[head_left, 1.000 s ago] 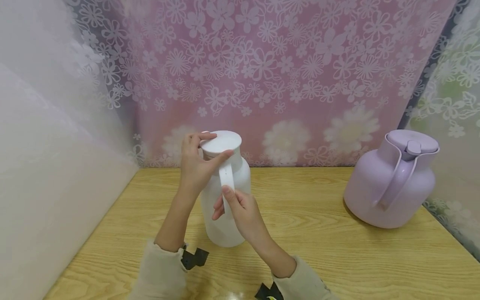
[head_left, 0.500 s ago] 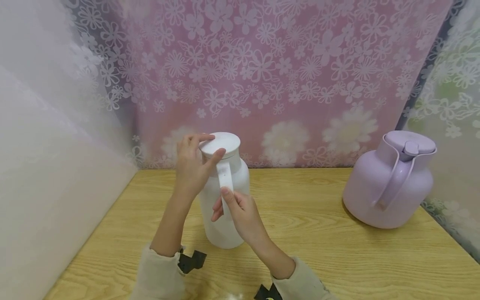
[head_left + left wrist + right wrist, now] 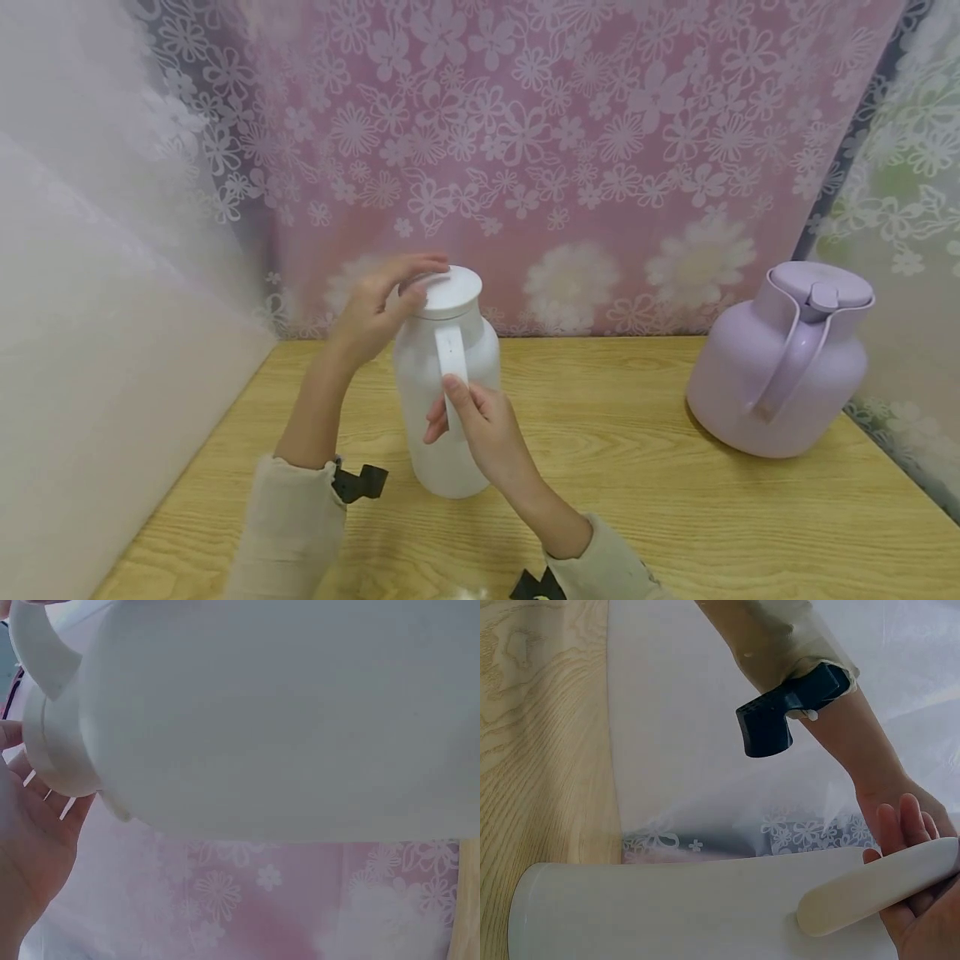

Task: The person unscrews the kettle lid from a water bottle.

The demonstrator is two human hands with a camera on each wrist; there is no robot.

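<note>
Here's the white jug (image 3: 420,379), standing upright on the table (image 3: 600,517), left of the middle, its long axis vertical and its base well short of the back edge. The left hand (image 3: 378,308) is up at the top, coming at the lid (image 3: 453,290) from the left, fingers spread wide and over the rim, thumb on the near side; it's blurred in the head view, so whether the fingertips touch I can't tell. That's the relation that matters, I'd judge: the lid lies just to the right of the left palm, and that's the nearer hand to it. Lower down, the right hand (image 3: 487,429) holds the handle (image 3: 452,354), thumb laid along it, fingers passed behind, and that handle faces the wearer. Away near the right edge of the table sits a lilac jug (image 3: 780,375), well apart from both hands. Over to the left wrist view, and there's what the head view misses: a small projection (image 3: 116,808) below the lid, likely the spout, with gaps showing between the spread left fingers. And the right wrist view adds the handle's rounded lower end, plus the black mount (image 3: 765,720) at the left sleeve (image 3: 780,637).
</note>
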